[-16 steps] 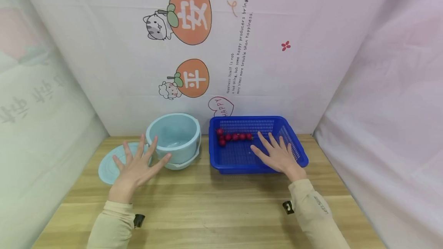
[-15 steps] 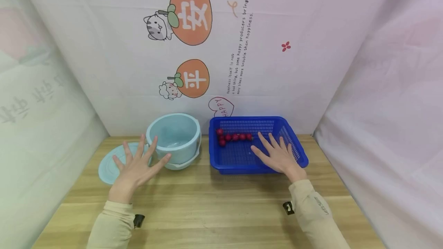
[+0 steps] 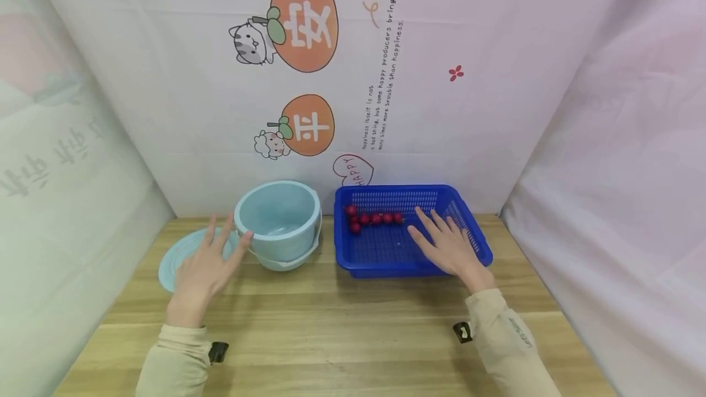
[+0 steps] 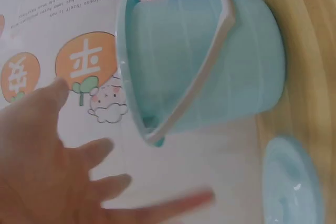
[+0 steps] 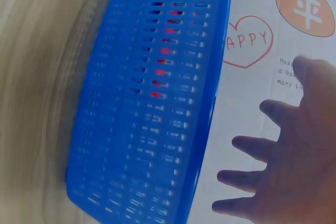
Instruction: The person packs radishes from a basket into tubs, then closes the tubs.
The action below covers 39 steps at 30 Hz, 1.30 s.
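A light blue bucket with a pale handle stands upright at the back left of the table. Its round lid lies flat to the left, partly hidden by my left hand. That hand hovers with fingers extended, nearest the lid and bucket, and holds nothing. In the left wrist view the bucket shows from the side. My right hand is over the right part of a blue plastic basket, fingers spread, holding nothing. Several small round red fruits lie in the basket's left half.
The wooden table reaches back to a printed cloth wall. White cloth also hangs along the left side and right side. The basket stands to the right of the bucket, with a narrow gap between them.
My left hand has shifted slightly left and its fingers have drawn closer together. The right hand has moved slightly right. Bucket, lid and basket have stayed in place.
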### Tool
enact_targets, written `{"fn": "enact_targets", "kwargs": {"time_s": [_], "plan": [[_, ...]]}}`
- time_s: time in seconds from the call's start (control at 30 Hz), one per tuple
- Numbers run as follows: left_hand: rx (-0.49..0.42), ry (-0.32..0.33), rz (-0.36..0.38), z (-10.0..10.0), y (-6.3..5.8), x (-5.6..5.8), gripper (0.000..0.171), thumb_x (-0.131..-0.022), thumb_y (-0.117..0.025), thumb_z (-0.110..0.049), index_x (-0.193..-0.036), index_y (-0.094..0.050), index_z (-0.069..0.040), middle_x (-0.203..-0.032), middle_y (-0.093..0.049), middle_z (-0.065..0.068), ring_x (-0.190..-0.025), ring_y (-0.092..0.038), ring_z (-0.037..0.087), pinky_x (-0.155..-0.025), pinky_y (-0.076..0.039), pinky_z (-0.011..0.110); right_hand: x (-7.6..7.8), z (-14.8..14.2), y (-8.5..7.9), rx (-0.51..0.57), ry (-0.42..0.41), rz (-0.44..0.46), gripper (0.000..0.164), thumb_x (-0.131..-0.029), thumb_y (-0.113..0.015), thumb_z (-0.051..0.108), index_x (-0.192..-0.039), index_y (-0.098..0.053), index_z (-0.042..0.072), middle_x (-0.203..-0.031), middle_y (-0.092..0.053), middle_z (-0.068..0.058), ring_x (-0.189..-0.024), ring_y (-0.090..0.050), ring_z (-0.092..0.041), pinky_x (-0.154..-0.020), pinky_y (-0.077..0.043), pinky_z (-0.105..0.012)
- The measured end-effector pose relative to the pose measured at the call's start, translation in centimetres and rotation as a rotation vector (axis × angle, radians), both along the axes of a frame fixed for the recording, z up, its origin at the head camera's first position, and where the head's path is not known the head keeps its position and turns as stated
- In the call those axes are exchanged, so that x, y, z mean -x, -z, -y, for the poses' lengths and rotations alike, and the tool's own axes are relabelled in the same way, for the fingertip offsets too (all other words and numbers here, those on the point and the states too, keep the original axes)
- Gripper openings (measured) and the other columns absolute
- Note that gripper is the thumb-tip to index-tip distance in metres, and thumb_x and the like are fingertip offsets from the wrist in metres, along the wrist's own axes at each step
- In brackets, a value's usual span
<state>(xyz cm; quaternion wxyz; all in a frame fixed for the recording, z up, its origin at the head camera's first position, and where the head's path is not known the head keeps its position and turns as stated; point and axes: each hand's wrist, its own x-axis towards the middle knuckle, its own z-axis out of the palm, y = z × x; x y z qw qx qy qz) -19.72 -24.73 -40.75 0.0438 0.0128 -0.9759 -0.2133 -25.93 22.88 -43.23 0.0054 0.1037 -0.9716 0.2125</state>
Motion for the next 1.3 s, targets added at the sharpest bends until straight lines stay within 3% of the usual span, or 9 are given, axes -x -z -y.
{"fn": "enact_targets", "kwargs": {"time_s": [0.1,0.33,0.47,0.57,0.77,1.0,1.07,1.17,1.3], "plan": [[-0.036,-0.038,-0.059,0.1,0.2,0.2,0.084,-0.104,-0.025,-0.074,-0.172,-0.007,-0.028,-0.175,0.0,0.019,-0.046,-0.042,0.021,-0.038,-0.038,0.036,0.3,0.3,0.1,0.037,-0.026,-0.031,0.073,-0.111,-0.029,0.06,-0.17,-0.025,0.017,-0.17,-0.024,-0.026,-0.154,-0.016,-0.057,-0.119,-0.01,-0.077],[-0.066,-0.087,-0.125,0.1,0.6,1.6,0.086,-0.104,-0.026,-0.075,-0.172,-0.012,-0.023,-0.175,-0.009,0.017,-0.046,-0.04,0.024,-0.038,-0.035,0.037,1.3,0.4,0.7,0.135,-0.123,-0.042,0.065,-0.115,-0.035,0.041,-0.166,-0.028,0.002,-0.165,-0.029,-0.034,-0.153,-0.024,-0.054,-0.123,-0.016,-0.069],[-0.123,-0.136,-0.154,0.5,0.9,2.5,0.086,-0.105,-0.023,-0.072,-0.172,-0.013,-0.019,-0.175,-0.012,0.015,-0.092,-0.066,0.054,-0.055,-0.049,0.053,2.1,0.4,1.0,0.176,-0.164,-0.054,0.063,-0.115,-0.037,0.038,-0.162,-0.035,-0.004,-0.163,-0.031,-0.036,-0.15,-0.027,-0.057,-0.118,-0.022,-0.073],[-0.148,-0.167,-0.183,0.8,1.3,2.6,0.083,-0.107,-0.022,-0.069,-0.171,-0.015,-0.017,-0.175,-0.015,0.012,-0.132,-0.048,0.062,-0.068,-0.053,0.057,2.3,0.6,1.4,0.209,-0.167,-0.036,0.06,-0.115,-0.039,0.036,-0.159,-0.04,-0.005,-0.163,-0.032,-0.035,-0.15,-0.028,-0.055,-0.119,-0.023,-0.072],[-0.127,-0.132,-0.152,1.0,2.1,2.6,0.086,-0.107,-0.025,-0.068,-0.17,-0.014,-0.01,-0.176,-0.006,0.013,-0.122,-0.053,0.064,-0.049,-0.046,0.043,2.0,1.0,2.4,0.292,-0.127,0.02,0.06,-0.115,-0.04,0.039,-0.16,-0.042,0.0,-0.166,-0.032,-0.029,-0.153,-0.028,-0.05,-0.122,-0.024,-0.067],[-0.106,-0.061,-0.109,0.3,3.0,3.3,0.091,-0.108,-0.024,-0.067,-0.168,-0.009,0.0,-0.175,0.008,0.013,-0.133,-0.043,0.066,-0.073,-0.056,0.063,1.6,1.0,2.8,0.379,-0.082,0.006,0.055,-0.114,-0.044,0.038,-0.158,-0.048,0.004,-0.164,-0.039,-0.024,-0.152,-0.032,-0.046,-0.12,-0.028,-0.067],[-0.118,-0.058,-0.104,0.1,3.1,3.4,0.091,-0.108,-0.026,-0.068,-0.168,-0.008,-0.002,-0.175,0.009,0.011,-0.116,-0.059,0.061,-0.062,-0.056,0.056,1.5,0.9,2.9,0.398,-0.077,0.003,0.054,-0.114,-0.046,0.037,-0.157,-0.049,0.005,-0.163,-0.042,-0.024,-0.151,-0.035,-0.046,-0.119,-0.03,-0.067],[-0.14,-0.057,-0.097,0.1,3.4,3.6,0.09,-0.108,-0.027,-0.068,-0.169,-0.007,-0.005,-0.176,0.008,0.01,-0.111,-0.062,0.058,-0.046,-0.047,0.041,1.4,0.9,2.9,0.426,-0.08,0.027,0.054,-0.113,-0.048,0.038,-0.156,-0.05,0.006,-0.161,-0.044,-0.023,-0.149,-0.037,-0.046,-0.116,-0.034,-0.067],[-0.141,-0.057,-0.092,0.3,3.7,3.6,0.089,-0.109,-0.026,-0.066,-0.169,-0.006,-0.004,-0.176,0.007,0.012,-0.137,-0.041,0.062,-0.053,-0.048,0.04,1.9,0.9,2.9,0.428,-0.092,0.048,0.054,-0.112,-0.05,0.04,-0.156,-0.051,0.008,-0.159,-0.047,-0.022,-0.146,-0.043,-0.045,-0.114,-0.039,-0.066]]}}
